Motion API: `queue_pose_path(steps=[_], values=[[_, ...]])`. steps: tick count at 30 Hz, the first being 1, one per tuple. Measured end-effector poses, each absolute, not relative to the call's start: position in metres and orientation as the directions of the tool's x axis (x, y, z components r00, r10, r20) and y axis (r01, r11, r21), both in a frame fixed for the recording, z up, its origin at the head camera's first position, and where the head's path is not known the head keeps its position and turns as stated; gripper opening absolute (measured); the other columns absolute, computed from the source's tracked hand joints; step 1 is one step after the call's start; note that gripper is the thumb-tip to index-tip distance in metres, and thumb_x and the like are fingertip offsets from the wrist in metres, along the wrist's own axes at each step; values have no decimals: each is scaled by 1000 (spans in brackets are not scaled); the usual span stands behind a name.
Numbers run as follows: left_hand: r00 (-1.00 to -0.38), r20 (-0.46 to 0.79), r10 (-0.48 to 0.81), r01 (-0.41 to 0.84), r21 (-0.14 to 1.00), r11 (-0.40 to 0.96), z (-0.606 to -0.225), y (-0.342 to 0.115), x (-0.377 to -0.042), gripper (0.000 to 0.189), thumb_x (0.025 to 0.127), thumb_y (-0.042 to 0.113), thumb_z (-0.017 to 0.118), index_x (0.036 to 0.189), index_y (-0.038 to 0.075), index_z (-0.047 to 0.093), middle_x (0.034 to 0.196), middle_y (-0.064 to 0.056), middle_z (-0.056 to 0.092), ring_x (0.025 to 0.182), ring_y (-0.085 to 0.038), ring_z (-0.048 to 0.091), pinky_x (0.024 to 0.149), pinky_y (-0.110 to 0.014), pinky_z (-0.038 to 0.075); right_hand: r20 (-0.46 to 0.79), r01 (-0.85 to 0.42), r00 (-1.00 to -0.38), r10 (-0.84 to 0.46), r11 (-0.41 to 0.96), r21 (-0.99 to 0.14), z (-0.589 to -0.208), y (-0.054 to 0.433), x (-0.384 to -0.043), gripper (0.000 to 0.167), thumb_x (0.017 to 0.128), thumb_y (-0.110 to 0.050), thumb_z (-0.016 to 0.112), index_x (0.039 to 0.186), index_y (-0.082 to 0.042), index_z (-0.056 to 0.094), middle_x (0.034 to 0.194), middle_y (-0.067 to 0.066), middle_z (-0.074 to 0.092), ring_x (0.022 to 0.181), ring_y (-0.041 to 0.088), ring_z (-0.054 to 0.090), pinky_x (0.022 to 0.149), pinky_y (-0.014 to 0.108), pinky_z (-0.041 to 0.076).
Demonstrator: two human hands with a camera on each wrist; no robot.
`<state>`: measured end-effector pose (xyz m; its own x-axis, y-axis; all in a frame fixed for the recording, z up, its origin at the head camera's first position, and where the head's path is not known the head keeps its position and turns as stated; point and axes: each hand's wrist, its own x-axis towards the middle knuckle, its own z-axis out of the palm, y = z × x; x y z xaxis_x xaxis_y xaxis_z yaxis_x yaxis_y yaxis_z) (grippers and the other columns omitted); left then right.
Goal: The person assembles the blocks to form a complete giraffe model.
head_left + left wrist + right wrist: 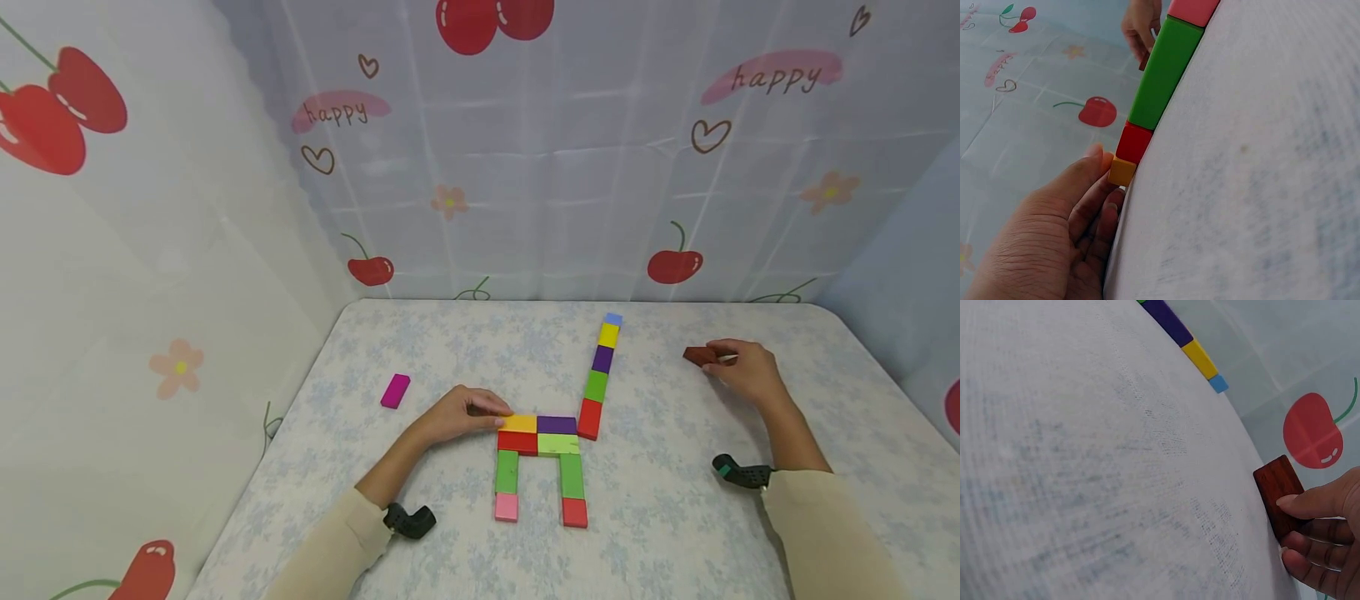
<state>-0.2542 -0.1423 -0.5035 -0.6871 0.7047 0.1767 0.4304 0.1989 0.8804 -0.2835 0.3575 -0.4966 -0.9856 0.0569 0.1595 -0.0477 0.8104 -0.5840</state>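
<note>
At the left end of a flat figure made of coloured blocks, my left hand [459, 414] pinches the corner of an orange-yellow block [519, 424] between thumb and fingers. Beside that block lies a purple one [557, 425], with a red block [517, 442] and a light green block [557, 444] below them. Two green blocks [507, 472] extend toward me, ending in a pink block [506, 507] and a red one. Off to the right, my right hand [750, 372] grips a dark brown wooden block [1279, 490], thumb on its face.
A slanted row of blocks runs from a red block [590, 419] at the figure's right corner up to a small blue block [613, 319]. Alone on the left lies a magenta block [395, 391]. Patterned cloth [645, 533] covers the table, and a printed curtain [555, 200] hangs behind.
</note>
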Motion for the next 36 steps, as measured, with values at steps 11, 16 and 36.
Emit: queue_pose_path(steps=[11,16,36], values=[[-702,164,693,416,885,211,-507,-145,-256,23,92,2,73,115,-1,76,114,-12,74,109,-15,66,91,-29,54,193,-65,-980,57,817,-573,-498,350,-285,45,91,-7,74,127,15,59,111,37,63,100,52,61,79,59,52],[-719,155,677,416,877,240,-509,-144,-257,22,92,4,74,113,1,78,114,-10,74,110,-14,65,92,-29,53,180,-55,-982,64,807,-588,-498,346,-288,47,93,-15,73,127,13,59,112,37,63,102,51,61,75,54,52],[-718,149,680,399,888,227,-512,-141,-258,24,93,3,73,116,0,76,114,-10,74,110,-13,65,94,-29,53,260,-186,-965,-42,806,-561,-484,312,-317,42,90,-12,76,122,12,63,102,32,67,92,44,65,59,34,50]])
